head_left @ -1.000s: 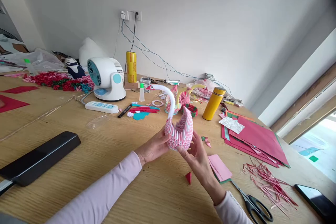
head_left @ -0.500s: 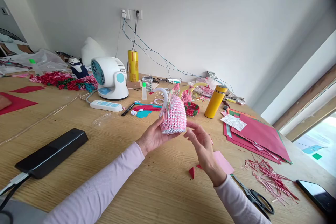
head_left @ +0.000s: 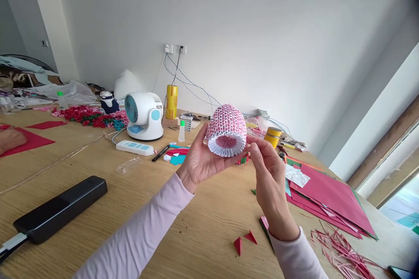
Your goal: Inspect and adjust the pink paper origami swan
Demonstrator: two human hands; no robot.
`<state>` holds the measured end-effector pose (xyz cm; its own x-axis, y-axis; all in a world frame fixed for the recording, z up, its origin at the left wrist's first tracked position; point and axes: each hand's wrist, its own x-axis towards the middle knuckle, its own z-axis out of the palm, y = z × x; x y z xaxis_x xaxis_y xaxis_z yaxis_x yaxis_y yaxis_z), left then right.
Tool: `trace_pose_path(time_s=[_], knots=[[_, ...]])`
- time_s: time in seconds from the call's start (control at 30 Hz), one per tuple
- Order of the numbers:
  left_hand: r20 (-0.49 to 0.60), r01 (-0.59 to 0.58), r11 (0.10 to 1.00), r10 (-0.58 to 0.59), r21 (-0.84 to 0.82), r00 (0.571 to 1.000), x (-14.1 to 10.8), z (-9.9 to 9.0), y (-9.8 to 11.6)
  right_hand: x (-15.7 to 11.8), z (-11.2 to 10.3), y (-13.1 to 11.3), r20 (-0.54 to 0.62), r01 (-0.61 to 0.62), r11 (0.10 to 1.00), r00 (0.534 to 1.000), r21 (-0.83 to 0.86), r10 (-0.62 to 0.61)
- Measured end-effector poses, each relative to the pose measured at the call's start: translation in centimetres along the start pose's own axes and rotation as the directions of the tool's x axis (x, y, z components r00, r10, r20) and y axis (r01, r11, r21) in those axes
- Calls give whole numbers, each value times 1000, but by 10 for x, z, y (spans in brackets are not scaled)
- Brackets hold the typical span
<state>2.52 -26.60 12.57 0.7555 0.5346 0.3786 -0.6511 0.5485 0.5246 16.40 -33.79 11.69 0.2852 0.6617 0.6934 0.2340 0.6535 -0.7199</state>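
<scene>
Head view: left hand point(head_left: 201, 163) cradles a pink-and-white folded-paper swan body point(head_left: 227, 130), its round white-rimmed base tipped toward the camera; right hand point(head_left: 270, 178), fingers loosely open, touches its edge.

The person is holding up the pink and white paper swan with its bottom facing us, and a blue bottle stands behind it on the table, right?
Not quite. The head view shows the bottle behind the paper swan is yellow, not blue. The rest holds: the left hand holds the swan up, bottom toward the camera, the right hand at its edge.
</scene>
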Motion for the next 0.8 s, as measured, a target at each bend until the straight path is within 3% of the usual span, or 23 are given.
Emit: trace_pose_path(time_s=[0.3, 0.5, 0.6, 0.8], knots=[[69, 21, 997, -27, 73, 997, -4, -15, -4, 0, -9, -3, 3, -13, 1000, 1000, -25, 13], [79, -99, 962, 82, 256, 994, -9, -34, 9, 1, -12, -5, 217, -123, 992, 968, -21, 125], [45, -97, 941, 88, 325, 995, -11, -44, 15, 1, -11, -2, 293, -149, 988, 944, -31, 151], [-6, -61, 936, 68, 348, 998, -8, -56, 13, 2, -4, 13, 287, -155, 988, 945, -23, 155]])
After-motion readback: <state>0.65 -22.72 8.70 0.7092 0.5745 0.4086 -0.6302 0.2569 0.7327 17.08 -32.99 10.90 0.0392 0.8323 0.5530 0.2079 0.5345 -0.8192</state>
